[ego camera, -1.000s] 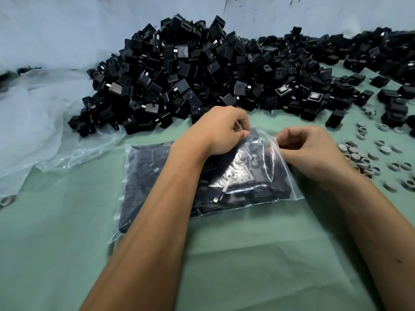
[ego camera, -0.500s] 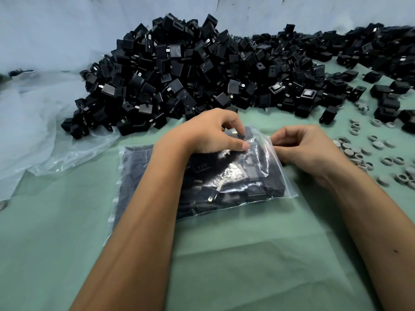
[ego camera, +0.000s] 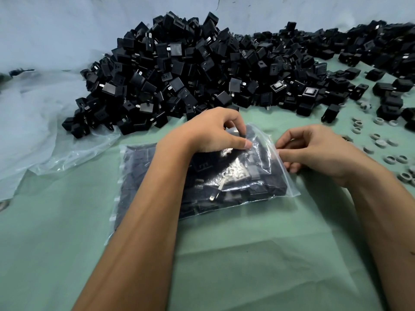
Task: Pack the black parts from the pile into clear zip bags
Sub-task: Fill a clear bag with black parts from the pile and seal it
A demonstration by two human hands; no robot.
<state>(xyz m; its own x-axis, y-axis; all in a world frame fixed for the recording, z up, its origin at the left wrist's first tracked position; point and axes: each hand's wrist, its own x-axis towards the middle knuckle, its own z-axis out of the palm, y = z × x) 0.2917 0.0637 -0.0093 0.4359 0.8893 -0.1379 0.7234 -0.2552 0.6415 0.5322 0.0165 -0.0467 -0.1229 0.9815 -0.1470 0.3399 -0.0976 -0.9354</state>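
While parts fill the zip bag [ego camera: 247, 176], both hands pinch its mouth

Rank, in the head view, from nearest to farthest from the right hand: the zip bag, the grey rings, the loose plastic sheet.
1. Zip bag: pinched by the right hand at its edge.
2. Grey rings: just to the hand's right.
3. Loose plastic sheet: far left, beyond the bag.

Left grip [ego camera: 215, 133] and right grip [ego camera: 314, 151] both pinch, fingers curled.
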